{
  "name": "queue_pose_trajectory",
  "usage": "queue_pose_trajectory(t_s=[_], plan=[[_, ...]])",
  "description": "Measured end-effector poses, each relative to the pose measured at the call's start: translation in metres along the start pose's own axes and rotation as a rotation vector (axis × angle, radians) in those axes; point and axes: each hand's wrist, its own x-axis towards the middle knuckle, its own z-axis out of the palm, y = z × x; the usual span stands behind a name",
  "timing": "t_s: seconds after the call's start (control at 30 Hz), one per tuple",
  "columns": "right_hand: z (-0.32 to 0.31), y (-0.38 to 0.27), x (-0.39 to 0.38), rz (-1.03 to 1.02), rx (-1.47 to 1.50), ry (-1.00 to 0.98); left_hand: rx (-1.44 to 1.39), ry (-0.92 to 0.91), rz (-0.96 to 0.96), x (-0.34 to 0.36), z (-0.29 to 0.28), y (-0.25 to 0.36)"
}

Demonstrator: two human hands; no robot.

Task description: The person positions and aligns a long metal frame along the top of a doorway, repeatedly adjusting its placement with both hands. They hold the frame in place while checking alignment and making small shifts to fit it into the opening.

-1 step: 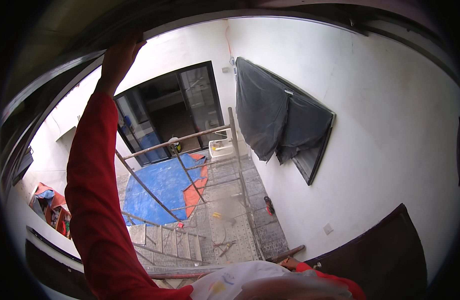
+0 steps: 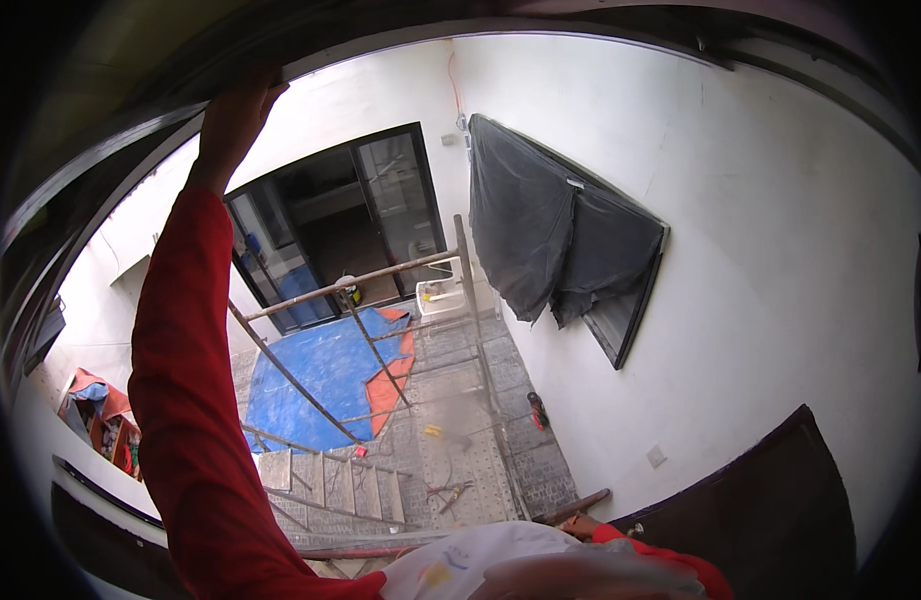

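In the head view, places are given relative to the rusty brown tubular metal scaffold frame (image 2: 390, 272). Above and left of the frame, the left hand (image 2: 238, 125), at the end of a long red fabric sleeve (image 2: 185, 370), is raised to the dark, pale-edged overhead metal beam (image 2: 380, 38); its fingertips merge with the shadow there, so whether they are clenched cannot be told. Below and right of the frame, the right hand (image 2: 580, 527) lies at a thick brown cylindrical pipe (image 2: 592, 501); it is small and partly hidden, and its closure likewise cannot be told.

Behind the frame stands a black-framed sliding glass door (image 2: 400, 190), with a white plastic container (image 2: 442, 297) near the frame's upright. Seen through the frame is a blue tarpaulin with orange edges (image 2: 330, 360), spread on the grey paved floor (image 2: 515, 375). Right of the frame, a black plastic sheet (image 2: 520, 220) hangs over a dark-framed window (image 2: 635, 315) in the white wall (image 2: 770, 250).
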Motion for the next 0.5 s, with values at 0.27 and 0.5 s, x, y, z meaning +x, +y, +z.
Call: queue_pose_trajectory(t_s=[0.27,0.5], plan=[[-0.003,-0.008,-0.005,0.085,0.294,0.118,0.012,0.048,0.049,0.006,0.011,-0.008],[-0.001,0.003,0.006,0.061,0.301,0.098,-0.022,0.006,0.015,0.005,0.014,-0.011]])
